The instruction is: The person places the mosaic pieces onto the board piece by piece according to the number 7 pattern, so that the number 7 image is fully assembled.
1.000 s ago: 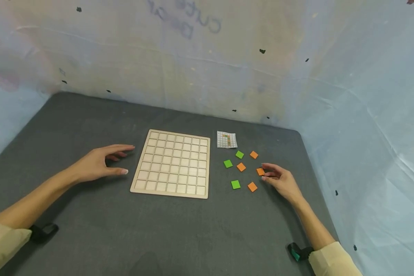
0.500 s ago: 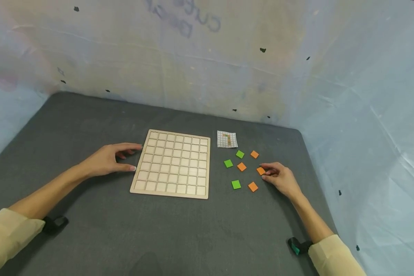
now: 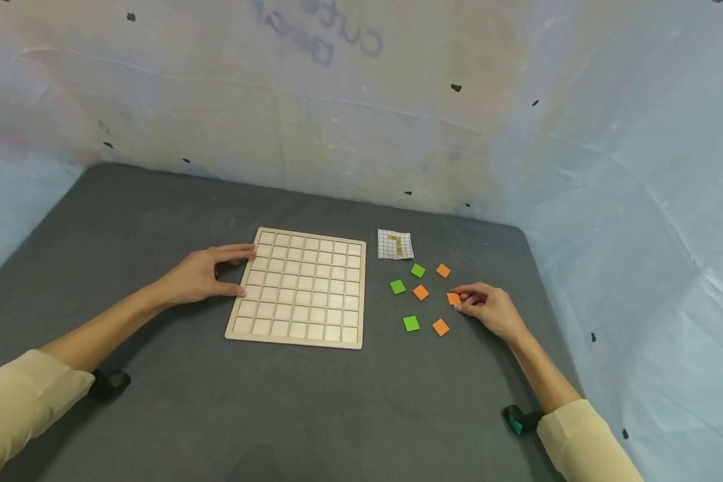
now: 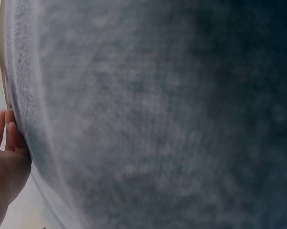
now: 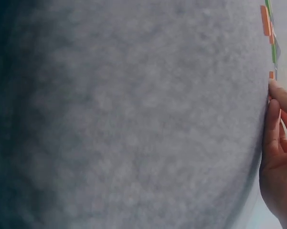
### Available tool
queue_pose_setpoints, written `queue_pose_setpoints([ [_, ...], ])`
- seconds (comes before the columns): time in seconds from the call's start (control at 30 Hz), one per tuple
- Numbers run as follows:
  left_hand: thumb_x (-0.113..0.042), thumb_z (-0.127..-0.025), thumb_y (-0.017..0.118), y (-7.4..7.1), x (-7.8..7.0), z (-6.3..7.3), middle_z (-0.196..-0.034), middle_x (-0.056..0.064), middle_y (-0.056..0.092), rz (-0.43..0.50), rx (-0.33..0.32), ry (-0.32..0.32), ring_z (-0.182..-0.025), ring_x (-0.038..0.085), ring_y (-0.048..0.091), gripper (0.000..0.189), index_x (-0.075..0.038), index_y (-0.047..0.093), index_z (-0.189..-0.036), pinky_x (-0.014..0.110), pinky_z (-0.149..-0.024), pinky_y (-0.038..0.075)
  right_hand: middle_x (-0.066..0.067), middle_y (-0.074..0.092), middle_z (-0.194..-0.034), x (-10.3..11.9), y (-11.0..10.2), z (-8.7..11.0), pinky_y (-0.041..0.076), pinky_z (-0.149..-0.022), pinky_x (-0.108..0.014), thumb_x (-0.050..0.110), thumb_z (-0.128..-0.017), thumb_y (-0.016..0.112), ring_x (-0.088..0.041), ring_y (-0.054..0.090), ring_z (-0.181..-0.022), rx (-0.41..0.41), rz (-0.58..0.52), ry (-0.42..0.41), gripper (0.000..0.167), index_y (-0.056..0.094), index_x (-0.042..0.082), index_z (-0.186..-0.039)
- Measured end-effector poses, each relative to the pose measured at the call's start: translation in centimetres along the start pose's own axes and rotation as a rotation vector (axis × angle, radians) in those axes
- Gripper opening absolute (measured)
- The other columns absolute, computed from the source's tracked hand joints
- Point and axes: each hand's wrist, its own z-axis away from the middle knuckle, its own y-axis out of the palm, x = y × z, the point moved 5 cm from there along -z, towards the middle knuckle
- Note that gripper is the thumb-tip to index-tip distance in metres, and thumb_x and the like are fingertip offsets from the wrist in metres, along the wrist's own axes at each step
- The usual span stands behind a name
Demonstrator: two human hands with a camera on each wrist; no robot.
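A wooden board [image 3: 301, 288] with a grid of square recesses lies on the dark table. My left hand [image 3: 201, 274] is at its left edge, thumb and straight fingers resting on the rim; the left wrist view catches this hand [image 4: 9, 162] at its far left. On the right, my right hand [image 3: 491, 309] pinches an orange square tile [image 3: 454, 298] between thumb and fingers, low over the table. In the right wrist view, an orange tile [image 5: 271, 75] shows just past the fingertips. Beside that hand lie a green tile [image 3: 411, 324] and another orange tile [image 3: 440, 327].
Several more tiles lie between board and right hand, among them a green tile [image 3: 397, 286] and an orange tile [image 3: 420, 292]. A small printed grid card [image 3: 395, 244] with coloured squares lies behind them. A pale sheet wall [image 3: 337, 134] rises at the table's back edge.
My left hand has moved right, from beside the board onto its left edge. My right hand stays at the same orange tile, nearly still.
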Motion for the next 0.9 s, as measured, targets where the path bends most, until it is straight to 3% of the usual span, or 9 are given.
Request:
queue_pose_setpoints([
  [0.17,-0.035,-0.081,0.083,0.43,0.18,-0.31,-0.158,0.012,0.036,-0.011,0.031,-0.008,-0.14,0.046,0.03,0.081,-0.004,0.048,-0.147,0.065,-0.105,0.027,-0.008,0.068,-0.094,-0.48,0.12,-0.11,0.054,-0.061,-0.027,0.017,-0.088,0.077,-0.014,0.065,-0.072,-0.025,-0.035,0.023,0.026,0.073,0.007,-0.112],
  [0.27,-0.036,-0.081,0.083,0.48,0.26,-0.4,-0.158,0.012,0.035,-0.019,0.036,-0.012,-0.137,0.045,0.035,0.083,-0.004,0.047,-0.148,0.064,-0.104,0.029,-0.007,0.068,-0.093,-0.65,0.19,-0.24,0.055,-0.06,-0.027,0.017,-0.088,0.078,-0.013,0.065,-0.071,-0.041,-0.036,0.015,0.024,0.073,0.008,-0.111],
  [0.47,-0.036,-0.081,0.083,0.3,0.14,-0.48,-0.158,0.012,0.037,-0.025,0.04,-0.005,-0.11,0.027,0.058,0.085,-0.005,0.045,-0.15,0.048,-0.086,0.046,-0.007,0.066,-0.092,-0.65,0.49,-0.29,0.054,-0.057,-0.025,0.012,-0.088,0.077,-0.011,0.063,-0.074,-0.082,-0.01,-0.057,0.022,0.073,0.006,-0.109],
  [0.63,-0.036,-0.081,0.083,0.25,-0.02,-0.48,-0.158,0.012,0.036,-0.026,0.046,-0.005,-0.107,0.023,0.057,0.084,-0.004,0.045,-0.15,0.046,-0.085,0.045,-0.007,0.064,-0.091,-0.39,0.69,-0.2,0.053,-0.054,-0.024,0.01,-0.089,0.076,-0.012,0.062,-0.075,-0.107,0.026,-0.105,0.02,0.072,0.005,-0.108],
  [0.9,-0.033,-0.082,0.083,0.17,-0.43,-0.47,-0.158,0.012,0.035,-0.022,0.041,0.009,-0.105,0.021,0.056,0.08,-0.003,0.047,-0.148,0.046,-0.087,0.042,-0.006,0.062,-0.092,-0.18,0.41,-0.22,0.053,-0.054,-0.025,0.009,-0.09,0.075,-0.015,0.062,-0.077,-0.107,0.039,-0.109,0.019,0.072,0.005,-0.108],
])
